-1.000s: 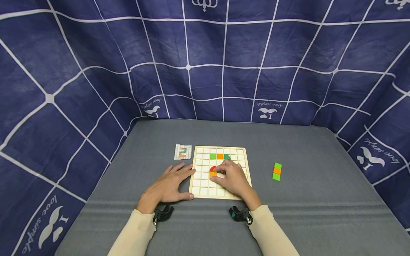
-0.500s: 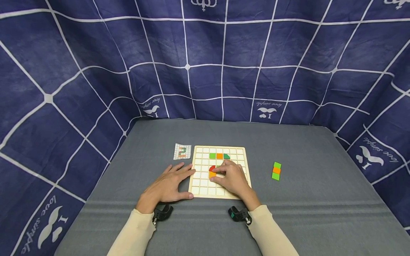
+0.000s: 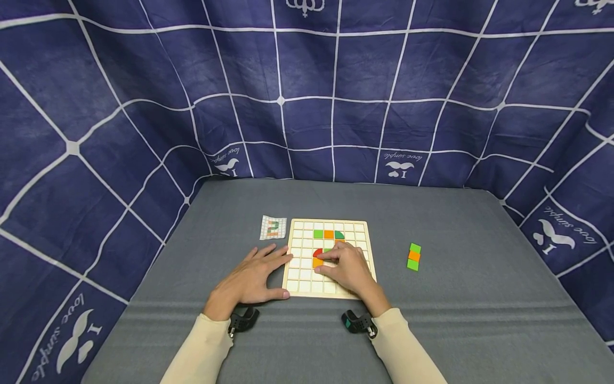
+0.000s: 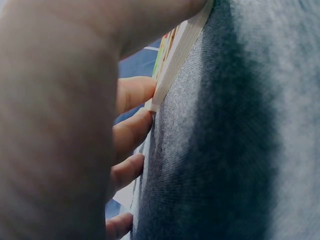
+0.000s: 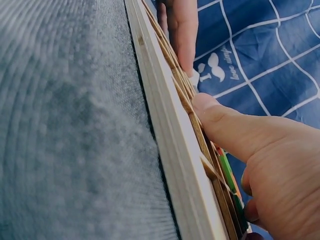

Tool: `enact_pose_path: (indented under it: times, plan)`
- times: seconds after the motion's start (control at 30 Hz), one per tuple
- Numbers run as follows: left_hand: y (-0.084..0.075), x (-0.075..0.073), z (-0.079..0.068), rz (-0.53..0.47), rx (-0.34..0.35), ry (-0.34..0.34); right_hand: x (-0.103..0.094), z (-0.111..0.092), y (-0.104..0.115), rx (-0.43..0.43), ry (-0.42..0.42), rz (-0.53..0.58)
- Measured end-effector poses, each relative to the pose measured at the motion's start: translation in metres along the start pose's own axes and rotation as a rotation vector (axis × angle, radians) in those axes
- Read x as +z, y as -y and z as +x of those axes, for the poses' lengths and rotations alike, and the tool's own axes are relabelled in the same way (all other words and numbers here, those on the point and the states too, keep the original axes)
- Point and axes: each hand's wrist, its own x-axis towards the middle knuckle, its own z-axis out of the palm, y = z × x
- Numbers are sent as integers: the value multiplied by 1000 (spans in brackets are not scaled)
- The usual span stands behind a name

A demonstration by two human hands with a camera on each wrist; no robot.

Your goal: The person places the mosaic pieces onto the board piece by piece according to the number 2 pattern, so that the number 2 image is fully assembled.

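A wooden grid board (image 3: 305, 287) lies on the grey table. My left hand (image 3: 251, 276) rests flat with fingers spread at the board's left edge; in the left wrist view its index fingertip (image 4: 145, 89) meets the board's corner. Over the board, my right hand (image 3: 347, 266) pinches an orange square tile (image 3: 317, 263) between thumb and index finger, low in the grid. Just above that tile sits a red rounded tile (image 3: 317, 252). Farther up are a light green tile (image 3: 318, 233), an orange tile (image 3: 328, 234) and a dark green rounded tile (image 3: 339, 234). The right hand partly covers other tiles.
A small pattern card (image 3: 273, 228) with a printed coloured grid lies left of the board. To the right, a short row of green and orange tiles (image 3: 414, 256) lies on the grey table (image 3: 460, 298). A blue curtain (image 3: 307, 122) with white lines hangs behind.
My right hand has shifted very slightly, so a bit of orange tile now shows above its knuckles. My left hand stays put.
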Motion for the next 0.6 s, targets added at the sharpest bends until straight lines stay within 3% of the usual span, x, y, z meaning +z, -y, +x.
enact_pose_path:
  times: [0.6]
  plan:
    - [0, 1, 0, 1, 7, 3, -1, -1, -1, -29, 3, -14]
